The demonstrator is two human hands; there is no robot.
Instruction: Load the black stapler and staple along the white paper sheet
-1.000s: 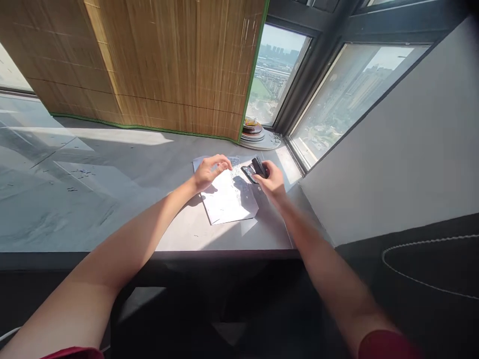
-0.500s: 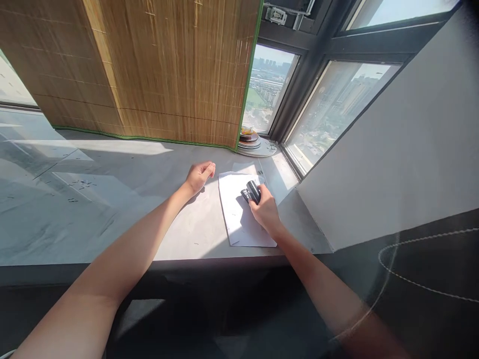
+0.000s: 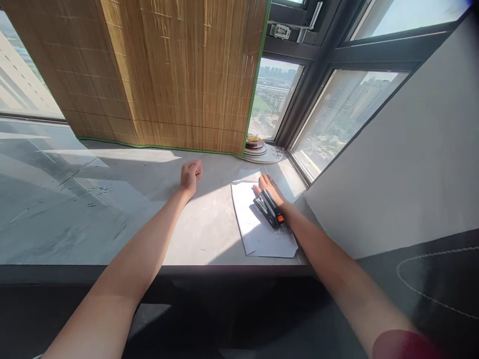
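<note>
Two bare hands of ours are over the sunlit counter (image 3: 209,219). Our left hand (image 3: 190,175) is curled into a loose fist, left of the paper (image 3: 252,234) and apart from it; we cannot tell whether anything small is inside. Our right hand (image 3: 270,188) is released, its fingers stretched out over the far part of the paper. The black stapler (image 3: 268,209) with an orange patch lies on the paper, right by that hand and wrist; we cannot tell whether they touch. Next to the stapler's near end we see small staples (image 3: 281,233) in rows. More dark bits (image 3: 102,189) are scattered on the counter at far left. Beyond the paper, stacked plates (image 3: 256,149) stand in the window corner, beside the lower edge of a bamboo blind (image 3: 179,85).
</note>
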